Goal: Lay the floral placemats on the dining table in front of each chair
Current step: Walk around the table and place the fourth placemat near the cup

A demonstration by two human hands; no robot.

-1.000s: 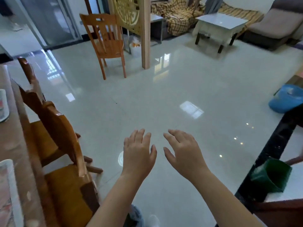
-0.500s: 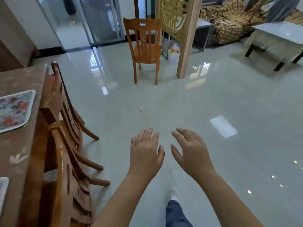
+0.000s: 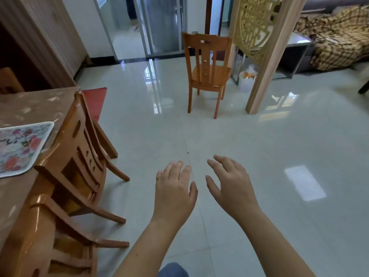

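One dining table (image 3: pixel 30 108) fills the left edge. Three wooden chairs show clearly: two tucked against the table (image 3: pixel 83 148) (image 3: pixel 46 236), one standing alone across the floor (image 3: pixel 206 62); a fourth may sit at the far left, cropped. One floral placemat (image 3: pixel 20 144) lies flat on the table before the nearer-middle chair. Two hands, left hand (image 3: pixel 173 192) and right hand (image 3: pixel 231 186), hover empty over the tiles, fingers spread.

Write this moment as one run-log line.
left hand: open, empty | right hand: open, empty | floral placemat: flat on dining table | nearest chair: tucked in
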